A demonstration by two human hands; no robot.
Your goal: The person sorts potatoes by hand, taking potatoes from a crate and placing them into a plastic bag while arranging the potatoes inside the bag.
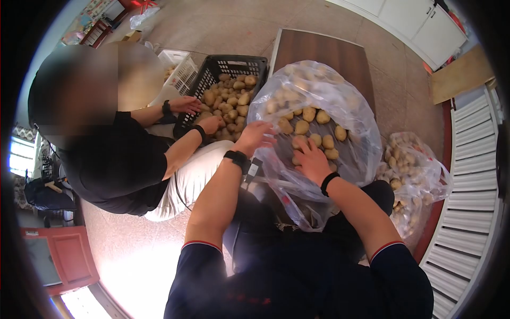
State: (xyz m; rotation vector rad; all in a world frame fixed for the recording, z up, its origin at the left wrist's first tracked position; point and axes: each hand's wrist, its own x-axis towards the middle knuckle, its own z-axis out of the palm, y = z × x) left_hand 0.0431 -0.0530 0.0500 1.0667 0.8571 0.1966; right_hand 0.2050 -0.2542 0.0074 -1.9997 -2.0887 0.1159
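A clear plastic bag (366, 151) lies spread open in front of me, with loose potatoes (302, 127) inside. Reaching into its mouth, my right hand (313, 161) has its fingers spread over the potatoes and touches some of them; its fingertips are partly hidden. My left hand (257, 136) is at the bag's left edge, fingers stretched apart and nothing seen in them. Left of the bag stands a black plastic crate (234, 60) holding many potatoes (232, 101). A co-worker's two hands (211, 124) are at that crate's near left side.
The co-worker (114, 165) sits close on my left. A brown board (319, 48) lies beneath the bag. Another clear bag of potatoes (406, 159) stands at right, beside a white radiator (462, 196). Behind the black crate is a white crate (183, 74).
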